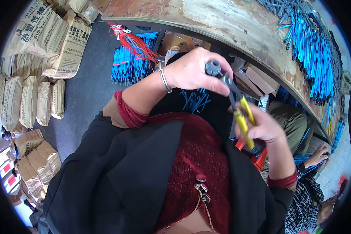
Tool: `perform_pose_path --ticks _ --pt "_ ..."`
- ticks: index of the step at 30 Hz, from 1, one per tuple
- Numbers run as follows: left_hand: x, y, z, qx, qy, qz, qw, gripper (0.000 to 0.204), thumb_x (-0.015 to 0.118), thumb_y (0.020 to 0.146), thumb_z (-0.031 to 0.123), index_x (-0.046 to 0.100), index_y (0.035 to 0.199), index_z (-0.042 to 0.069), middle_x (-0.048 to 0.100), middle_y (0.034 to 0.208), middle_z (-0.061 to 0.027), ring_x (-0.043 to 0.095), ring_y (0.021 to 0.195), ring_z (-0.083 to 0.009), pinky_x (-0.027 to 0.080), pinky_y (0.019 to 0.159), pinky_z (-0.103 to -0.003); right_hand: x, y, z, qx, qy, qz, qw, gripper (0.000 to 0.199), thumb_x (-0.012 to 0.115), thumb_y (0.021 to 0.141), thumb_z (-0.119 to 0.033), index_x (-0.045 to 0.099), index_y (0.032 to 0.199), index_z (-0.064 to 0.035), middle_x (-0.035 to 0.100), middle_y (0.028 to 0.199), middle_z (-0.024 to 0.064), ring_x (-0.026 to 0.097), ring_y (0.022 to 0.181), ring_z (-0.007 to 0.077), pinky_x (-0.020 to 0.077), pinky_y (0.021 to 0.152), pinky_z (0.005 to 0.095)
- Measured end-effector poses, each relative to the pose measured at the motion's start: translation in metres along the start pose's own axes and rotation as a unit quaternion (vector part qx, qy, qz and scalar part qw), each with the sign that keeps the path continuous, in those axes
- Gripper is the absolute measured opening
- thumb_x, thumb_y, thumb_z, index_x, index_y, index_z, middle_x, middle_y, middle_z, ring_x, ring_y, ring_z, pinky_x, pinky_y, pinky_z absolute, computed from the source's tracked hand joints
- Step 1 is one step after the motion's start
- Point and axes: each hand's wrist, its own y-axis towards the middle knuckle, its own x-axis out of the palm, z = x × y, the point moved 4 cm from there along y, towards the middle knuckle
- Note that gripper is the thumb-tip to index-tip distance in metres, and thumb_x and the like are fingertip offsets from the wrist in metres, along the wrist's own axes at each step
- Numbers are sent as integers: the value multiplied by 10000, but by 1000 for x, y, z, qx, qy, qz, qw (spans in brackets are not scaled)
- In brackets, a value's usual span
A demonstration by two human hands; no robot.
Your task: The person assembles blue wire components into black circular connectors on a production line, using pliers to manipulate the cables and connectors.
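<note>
1. Above the lap, the left hand gripped a grey part.
2. The right hand was closed around yellow pliers, their head beside the left thumb.
3. A slipping grip might have let the jaws nip that thumb.

Bench barrier beyond left hand

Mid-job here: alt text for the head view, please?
A person's left grip holds a dark grey plastic part; the right grip holds yellow-handled pliers, their tip close to it. At upper right, blue sticks lie heaped on a wooden table; paper sacks stand stacked at left.
</note>
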Motion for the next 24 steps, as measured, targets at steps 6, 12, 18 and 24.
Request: perform_pose_path --ticks 6,12,18,24 --pt "-4 5 1 -57 -9 44 997 328 799 607 116 636 879 31 621 766 -23 574 700 -91 451 644 -227 -5 -5 -3 74 -64 10 995 626 786 633 -164 449 1115 48 606 795 160 615 672 233 496 609 294" --pt "6 5 3 12 -6 -6 1000 307 794 624 123 634 869 33 609 749 -17 557 683 -85 443 633 -222 2 3 24 170 100 -182 963 711 760 667 -149 371 1235 29 543 1081 153 586 913 203 481 710 261" --pt "5 6 -1 -29 63 90 993 310 800 620 149 631 856 43 602 739 -16 552 682 -90 442 639 -223 -7 -9 -17 -83 -328 42 940 762 673 706 -47 249 1337 2 428 1253 160 504 1097 256 440 839 293" --pt "9 8 6 -50 71 86 992 302 799 629 171 626 847 52 598 739 -7 549 688 -90 440 636 -224 12 -20 -37 -149 -593 196 767 739 583 703 48 250 1358 -28 443 1213 190 487 1100 321 407 877 338"
